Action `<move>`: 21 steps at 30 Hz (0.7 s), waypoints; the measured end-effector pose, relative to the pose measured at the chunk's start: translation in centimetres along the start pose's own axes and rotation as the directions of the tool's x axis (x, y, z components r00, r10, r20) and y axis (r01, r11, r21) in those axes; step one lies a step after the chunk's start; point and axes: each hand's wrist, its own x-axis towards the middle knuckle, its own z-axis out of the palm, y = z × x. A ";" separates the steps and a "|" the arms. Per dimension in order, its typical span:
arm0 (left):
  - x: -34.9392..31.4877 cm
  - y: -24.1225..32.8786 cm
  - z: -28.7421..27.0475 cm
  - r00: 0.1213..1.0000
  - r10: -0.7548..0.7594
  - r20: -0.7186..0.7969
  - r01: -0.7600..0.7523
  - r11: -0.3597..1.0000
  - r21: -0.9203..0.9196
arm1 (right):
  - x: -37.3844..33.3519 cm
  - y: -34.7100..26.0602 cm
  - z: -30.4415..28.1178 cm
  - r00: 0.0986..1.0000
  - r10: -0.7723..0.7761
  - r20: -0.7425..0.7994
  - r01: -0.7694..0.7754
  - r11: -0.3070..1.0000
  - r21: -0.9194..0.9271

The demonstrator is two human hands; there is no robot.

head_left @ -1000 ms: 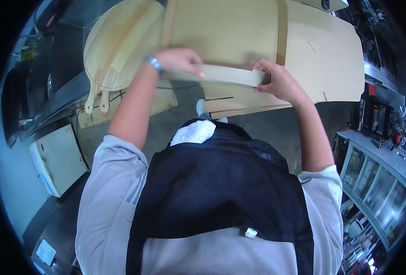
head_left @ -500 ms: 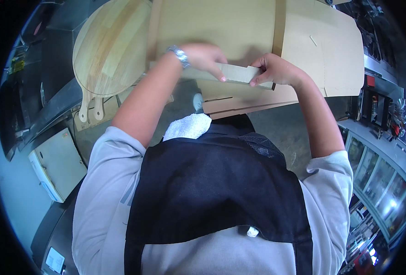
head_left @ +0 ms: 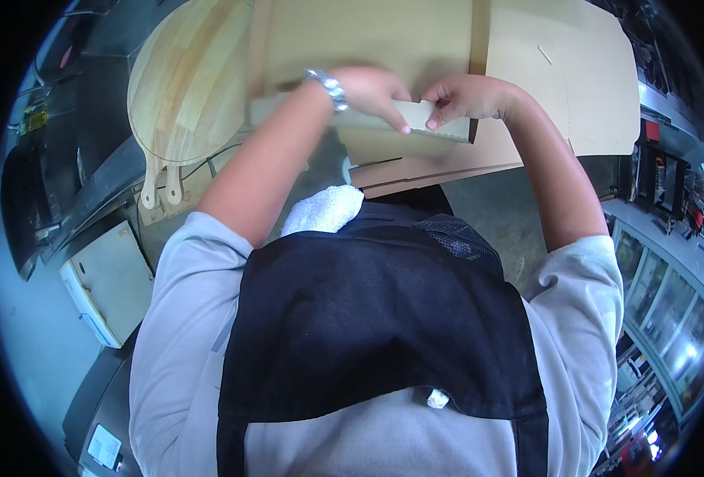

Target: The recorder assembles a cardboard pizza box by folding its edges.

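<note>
A tan cardboard box [head_left: 372, 36] lies in front of me, its left and right side walls raised. Along its near side runs a folded front wall [head_left: 453, 131]. My left hand [head_left: 372, 91], with a silver band [head_left: 330, 89] at the wrist, grips this wall near its middle, thumb on the near face and fingers behind. Close beside it on the right, my right hand [head_left: 473, 99] pinches the same wall between thumb and bent fingers, by a notch in the edge. The fingertips behind the wall are partly hidden.
Flat cardboard [head_left: 574, 87] extends right of the box and under its near edge, with a small pale strip [head_left: 545, 55] on it. Round wooden boards with handles [head_left: 193, 87] lie on the left. A white cloth [head_left: 324, 211] hangs at my apron; a glass-fronted cabinet [head_left: 662, 294] stands right.
My left hand has slid right along the front wall, and my right hand has shifted slightly left and away from me. The two are now closer together, still holding the wall.
</note>
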 end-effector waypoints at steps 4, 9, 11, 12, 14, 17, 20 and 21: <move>0.4 -1.2 0.5 0.999 0.045 -0.008 -0.046 0.995 -0.090 | -0.3 -0.3 0.1 1.000 -0.012 -0.004 0.012 0.999 -0.033; 1.3 -2.0 0.3 0.998 0.048 0.033 -0.046 0.997 -0.059 | -0.4 0.2 0.6 0.996 -0.022 -0.089 0.025 0.999 0.027; 1.5 -2.1 0.2 0.996 0.064 0.062 -0.061 0.997 -0.048 | -0.2 0.3 0.5 0.997 -0.030 -0.070 0.030 1.000 0.003; 1.6 -2.1 0.1 0.997 0.056 0.062 -0.053 0.998 -0.041 | -0.1 0.3 0.3 0.997 -0.030 -0.074 0.030 1.000 0.004; 1.8 -2.1 0.1 0.997 0.048 0.063 -0.046 0.998 -0.034 | 0.0 0.4 0.0 1.000 -0.018 0.004 0.017 0.999 0.034; 1.9 -1.9 0.0 0.995 0.036 0.094 -0.036 0.999 -0.003 | -0.4 0.5 0.8 0.990 -0.023 -0.139 0.033 0.997 0.067; 1.7 -1.7 0.0 0.998 0.029 0.058 -0.026 0.998 -0.050 | -1.6 0.4 3.8 0.858 -0.185 -0.479 0.111 0.978 -0.178; 1.6 -1.8 0.0 0.998 0.036 0.059 -0.033 0.998 -0.051 | -2.1 0.8 5.2 0.648 -0.502 -0.573 0.208 0.840 -0.501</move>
